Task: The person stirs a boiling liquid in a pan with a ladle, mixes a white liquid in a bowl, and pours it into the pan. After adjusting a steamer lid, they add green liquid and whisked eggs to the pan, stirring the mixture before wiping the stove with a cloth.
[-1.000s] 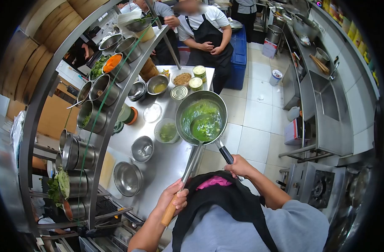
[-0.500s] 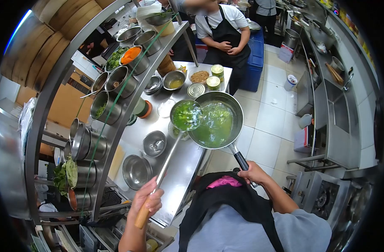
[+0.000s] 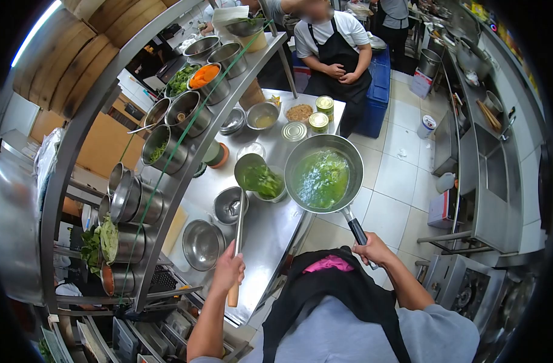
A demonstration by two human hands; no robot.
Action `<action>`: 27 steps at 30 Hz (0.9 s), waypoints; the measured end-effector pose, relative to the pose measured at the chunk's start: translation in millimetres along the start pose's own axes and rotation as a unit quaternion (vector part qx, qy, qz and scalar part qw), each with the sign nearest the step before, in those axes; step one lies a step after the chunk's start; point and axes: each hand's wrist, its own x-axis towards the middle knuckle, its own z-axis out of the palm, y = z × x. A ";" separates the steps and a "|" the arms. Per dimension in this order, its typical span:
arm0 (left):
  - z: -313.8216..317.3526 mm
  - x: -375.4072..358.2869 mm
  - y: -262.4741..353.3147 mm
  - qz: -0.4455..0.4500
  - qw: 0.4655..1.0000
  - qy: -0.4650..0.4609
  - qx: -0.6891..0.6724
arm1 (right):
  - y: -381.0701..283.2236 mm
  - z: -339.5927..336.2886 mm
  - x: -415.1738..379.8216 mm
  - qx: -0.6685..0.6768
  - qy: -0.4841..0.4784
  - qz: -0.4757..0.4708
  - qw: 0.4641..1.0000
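Observation:
My left hand [image 3: 229,270] is closed round the wooden handle of a long ladle [image 3: 248,171]. The ladle's bowl is tilted, and green leafy food with liquid is pouring from it into a round container [image 3: 280,195] on the steel table. In my right hand [image 3: 373,249] is the black handle of a pan [image 3: 356,158], which holds green liquid with leaves and stands out beyond the table's edge. Two metal bowls, one smaller [image 3: 228,204] and one larger [image 3: 202,244], sit on the table near the ladle.
A steel shelf [image 3: 185,145] with several metal pots runs along the left. Cans [image 3: 318,121] and a plate of brown food [image 3: 299,112] stand at the table's far end. Beyond it is a person in a black apron [image 3: 337,60]. A sink [image 3: 493,163] is at the right.
The ladle has moved left, away from over the pan, and tipped, so its contents now pour into the container. The pan has shifted slightly right.

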 end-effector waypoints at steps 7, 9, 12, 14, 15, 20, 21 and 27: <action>-4.3 -7.6 -33.4 0.239 0.829 0.139 0.485 | 4.6 -5.6 -4.3 -0.022 0.013 0.001 1.000; -8.3 -6.8 -27.8 0.201 0.771 0.149 0.586 | 6.8 -9.4 -6.5 -0.039 0.013 0.001 0.999; -6.7 -0.8 -1.8 0.304 0.753 0.114 0.573 | 4.7 -13.7 -12.2 -0.051 0.012 0.004 0.999; 7.8 9.2 23.7 0.333 0.754 0.100 0.557 | 1.0 -14.8 -13.0 -0.051 -0.001 0.008 0.999; 21.8 15.8 35.0 0.330 0.735 0.083 0.587 | -0.2 -14.4 -13.3 -0.050 -0.016 0.010 0.999; 52.2 37.4 58.0 0.297 0.672 0.051 0.677 | 3.1 -11.1 -8.8 -0.043 -0.039 0.012 0.998; 45.4 30.3 62.0 0.296 0.665 0.043 0.684 | 2.4 -10.9 -9.9 -0.050 -0.041 0.012 0.998; 4.4 17.5 63.4 0.273 0.649 0.020 0.710 | 14.4 -16.2 -16.6 -0.054 -0.027 0.024 0.998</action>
